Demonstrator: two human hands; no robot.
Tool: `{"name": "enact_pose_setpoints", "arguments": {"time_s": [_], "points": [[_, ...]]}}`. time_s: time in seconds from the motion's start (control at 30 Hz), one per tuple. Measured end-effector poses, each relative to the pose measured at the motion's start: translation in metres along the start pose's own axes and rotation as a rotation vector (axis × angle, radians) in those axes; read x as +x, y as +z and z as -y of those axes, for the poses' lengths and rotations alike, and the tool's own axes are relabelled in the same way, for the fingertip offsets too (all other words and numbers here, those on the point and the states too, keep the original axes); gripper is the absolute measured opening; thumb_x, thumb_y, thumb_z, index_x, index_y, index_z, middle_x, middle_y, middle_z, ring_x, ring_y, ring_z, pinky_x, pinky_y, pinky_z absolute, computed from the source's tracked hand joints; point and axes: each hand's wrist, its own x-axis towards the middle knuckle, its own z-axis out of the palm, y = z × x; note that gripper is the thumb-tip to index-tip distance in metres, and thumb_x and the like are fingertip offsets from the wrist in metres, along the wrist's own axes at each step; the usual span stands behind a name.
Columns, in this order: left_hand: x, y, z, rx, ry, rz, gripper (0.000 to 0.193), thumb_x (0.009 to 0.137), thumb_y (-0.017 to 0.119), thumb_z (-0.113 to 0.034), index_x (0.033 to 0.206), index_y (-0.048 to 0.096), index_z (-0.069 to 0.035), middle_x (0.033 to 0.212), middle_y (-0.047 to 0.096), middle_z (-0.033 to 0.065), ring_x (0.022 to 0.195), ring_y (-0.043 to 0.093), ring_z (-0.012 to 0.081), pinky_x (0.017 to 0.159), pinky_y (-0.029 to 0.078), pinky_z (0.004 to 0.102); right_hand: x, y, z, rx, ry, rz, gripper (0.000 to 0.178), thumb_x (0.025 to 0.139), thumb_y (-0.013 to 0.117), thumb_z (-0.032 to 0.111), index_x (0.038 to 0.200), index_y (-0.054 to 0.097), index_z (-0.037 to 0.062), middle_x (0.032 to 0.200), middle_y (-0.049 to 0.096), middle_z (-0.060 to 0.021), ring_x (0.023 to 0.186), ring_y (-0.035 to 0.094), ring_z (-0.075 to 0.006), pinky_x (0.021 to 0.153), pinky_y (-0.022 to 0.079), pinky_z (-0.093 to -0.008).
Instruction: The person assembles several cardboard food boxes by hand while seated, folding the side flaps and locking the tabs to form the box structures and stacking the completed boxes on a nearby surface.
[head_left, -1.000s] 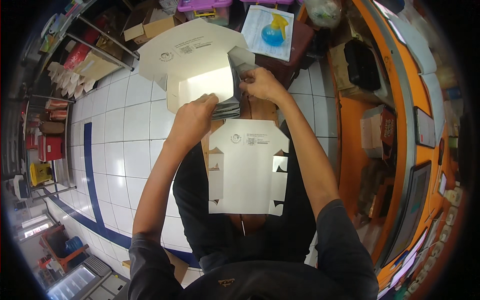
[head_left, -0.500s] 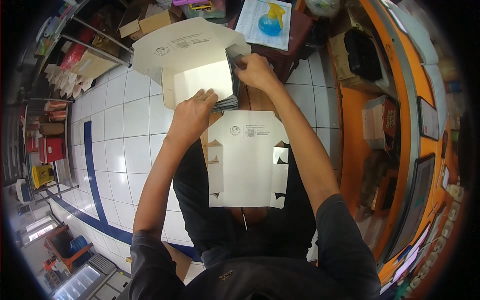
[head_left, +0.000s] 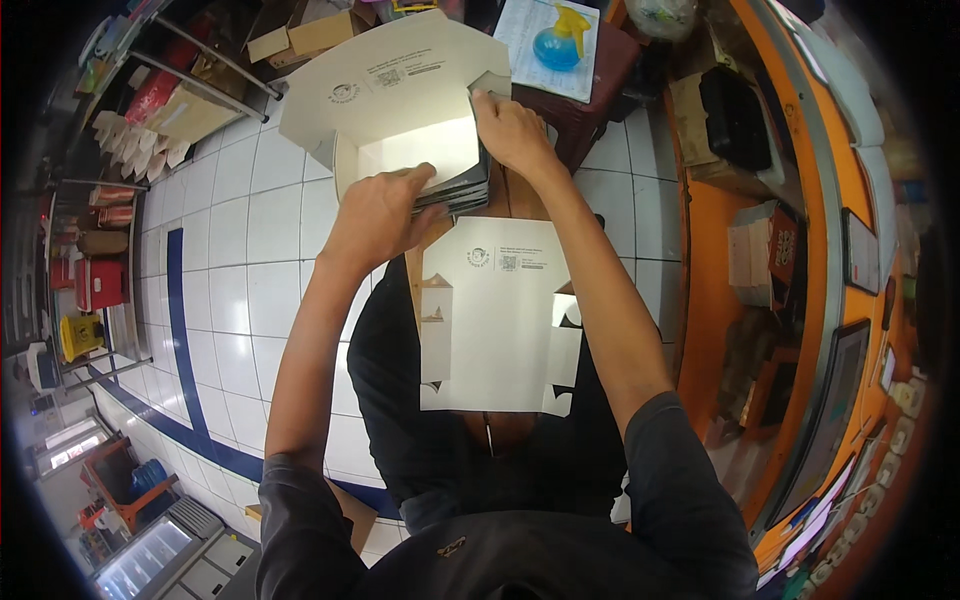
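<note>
An open white cardboard box (head_left: pixel 405 95) tops a nested stack whose dark outer edges show at the near right corner. Its printed lid flap stands raised at the far side. My left hand (head_left: pixel 382 210) is closed over the near wall, fingers inside and thumb below on the outside. At the right wall, near the lid's corner flap, my right hand (head_left: pixel 512 132) grips the cardboard; part of its fingertips is hidden. Closer to me, a flat cut-out box blank (head_left: pixel 500 335) with notched sides lies over a wooden surface (head_left: pixel 520 200) between my legs.
A blue spray bottle (head_left: pixel 562 48) with a yellow head stands on paper on a dark red stool (head_left: pixel 590 115) beyond my right hand. An orange shelf unit (head_left: pixel 715 240) runs along the right. Metal racks (head_left: pixel 205 75) stand at the far left, above white floor tiles (head_left: pixel 230 280).
The box and both hands have shifted slightly right and away from me. My left thumb now shows lower on the outside of the near wall. The blank stays in about the same place.
</note>
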Motion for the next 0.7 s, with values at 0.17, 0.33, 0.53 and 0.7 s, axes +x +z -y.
{"name": "enact_pose_setpoints", "arguments": {"time_s": [0.17,0.33,0.53,0.7], "points": [[-0.014,0.016,0.021,0.019,0.008,-0.073,0.021,0.088,0.076,-0.021,0.099,0.065,-0.007,0.095,0.072,0.0101,0.085,0.070,0.0351,0.072,0.055,0.0449,-0.014,0.000,0.008,-0.054,-0.108,0.091,0.065,0.106,0.037,0.046,0.090,0.072,-0.0069,0.096,0.069,-0.0344,0.097,0.066,-0.0529,0.095,0.050,-0.0562],[-0.014,0.024,0.023,0.015,0.091,-0.171,0.027,0.086,0.078,-0.025,0.104,0.067,-0.008,0.103,0.072,0.0096,0.087,0.070,0.0353,0.074,0.056,0.0447,-0.014,0.003,-0.002,0.001,-0.168,0.031,0.065,0.107,0.036,0.044,0.091,0.073,-0.0068,0.098,0.069,-0.0351,0.097,0.066,-0.0540,0.095,0.049,-0.0576],[-0.028,0.021,0.039,-0.086,-0.167,-0.810,0.039,0.094,0.067,-0.026,0.123,0.063,0.001,0.107,0.070,0.0240,0.099,0.065,0.0435,0.092,0.050,0.0463,-0.025,-0.005,-0.010,0.063,-0.072,0.059,0.058,0.107,0.039,0.045,0.103,0.071,-0.0046,0.102,0.069,-0.0332,0.103,0.065,-0.0540,0.095,0.050,-0.0542],[-0.033,0.044,0.080,-0.623,-0.714,-0.581,0.060,0.105,0.044,-0.048,0.130,0.061,0.004,0.107,0.070,0.0236,0.096,0.066,0.0356,0.090,0.050,0.0423,-0.078,-0.015,-0.013,0.063,0.027,-0.103,0.048,0.104,0.049,0.042,0.122,0.070,0.0024,0.113,0.071,-0.0286,0.107,0.066,-0.0482,0.096,0.051,-0.0522]]}}
